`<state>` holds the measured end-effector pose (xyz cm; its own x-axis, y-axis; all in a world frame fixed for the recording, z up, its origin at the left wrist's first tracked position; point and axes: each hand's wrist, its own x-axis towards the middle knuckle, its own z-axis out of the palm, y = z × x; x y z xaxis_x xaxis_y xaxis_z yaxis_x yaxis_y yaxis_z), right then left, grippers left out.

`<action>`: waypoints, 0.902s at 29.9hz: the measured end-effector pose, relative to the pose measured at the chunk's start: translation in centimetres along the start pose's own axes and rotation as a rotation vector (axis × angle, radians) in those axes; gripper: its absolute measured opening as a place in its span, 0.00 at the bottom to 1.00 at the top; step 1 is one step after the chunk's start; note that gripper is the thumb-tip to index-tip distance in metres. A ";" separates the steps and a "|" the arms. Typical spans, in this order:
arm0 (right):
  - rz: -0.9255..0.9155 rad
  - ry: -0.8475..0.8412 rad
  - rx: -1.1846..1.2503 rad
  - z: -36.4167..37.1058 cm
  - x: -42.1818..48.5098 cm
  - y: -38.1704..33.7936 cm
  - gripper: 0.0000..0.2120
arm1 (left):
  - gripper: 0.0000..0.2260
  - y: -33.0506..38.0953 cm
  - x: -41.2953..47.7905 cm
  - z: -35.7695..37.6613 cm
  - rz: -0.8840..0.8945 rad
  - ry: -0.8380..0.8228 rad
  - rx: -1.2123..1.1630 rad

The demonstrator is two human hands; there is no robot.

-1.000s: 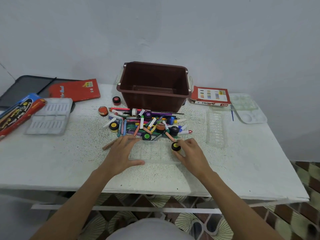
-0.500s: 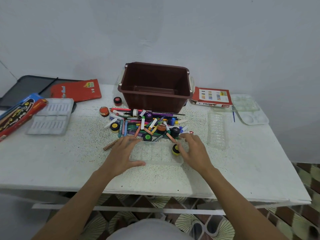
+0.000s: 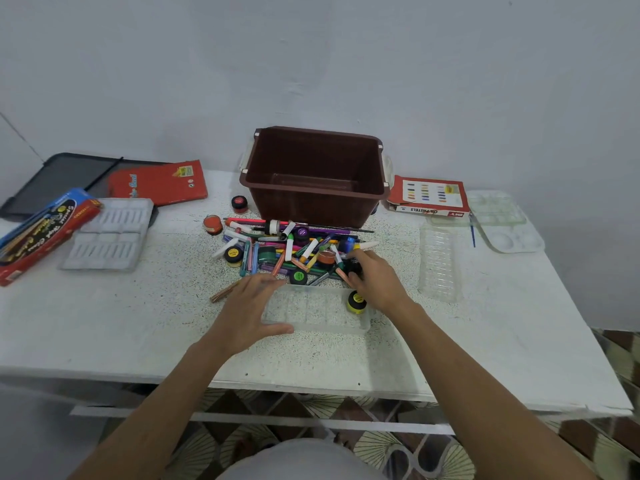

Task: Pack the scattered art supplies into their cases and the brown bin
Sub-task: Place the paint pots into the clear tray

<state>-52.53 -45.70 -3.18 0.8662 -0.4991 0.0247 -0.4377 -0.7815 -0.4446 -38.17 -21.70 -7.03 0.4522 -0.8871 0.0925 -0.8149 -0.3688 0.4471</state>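
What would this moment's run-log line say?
left hand: rests on clear plastic compartment tray | right hand: curled round small black paint pot in supply pile | yellow-lidded paint pot: in tray's right end

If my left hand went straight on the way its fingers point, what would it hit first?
Most likely the green-lidded paint pot, just past the fingertips of your left hand, which rests on the clear tray. Depth is unclear from one view.
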 end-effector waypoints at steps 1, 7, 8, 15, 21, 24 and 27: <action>0.003 0.008 0.006 0.1 0.0 0.1 0.16 | 0.44 0.0 0.0 0.0 0.002 0.001 0.001; -0.015 0.092 0.082 -0.2 -0.2 0.4 0.14 | 0.45 -0.1 0.0 0.1 -0.002 0.001 0.000; -0.022 0.110 0.109 -0.4 -0.4 0.4 0.15 | 0.45 -0.1 0.0 0.1 -0.002 0.002 0.000; -0.089 0.119 0.226 -2.1 -3.4 -0.2 0.17 | 0.44 -0.2 -0.1 0.2 0.005 0.018 0.015; -0.173 0.038 0.248 -1.5 -7.4 -0.3 0.17 | 0.44 -0.3 -0.1 0.4 -0.006 0.015 0.021; -0.193 0.015 0.158 -0.9 -8.6 -0.1 0.17 | 0.44 -0.4 0.0 0.5 -0.008 0.013 0.024; -0.180 0.052 0.077 -0.4 -9.1 0.1 0.13 | 0.45 -0.4 -0.1 0.5 -0.009 0.011 0.018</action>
<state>-60.53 -41.41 -3.08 0.9145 -0.3738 0.1550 -0.2552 -0.8300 -0.4960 -38.08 -21.64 -7.67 0.4631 -0.8809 0.0980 -0.8172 -0.3815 0.4319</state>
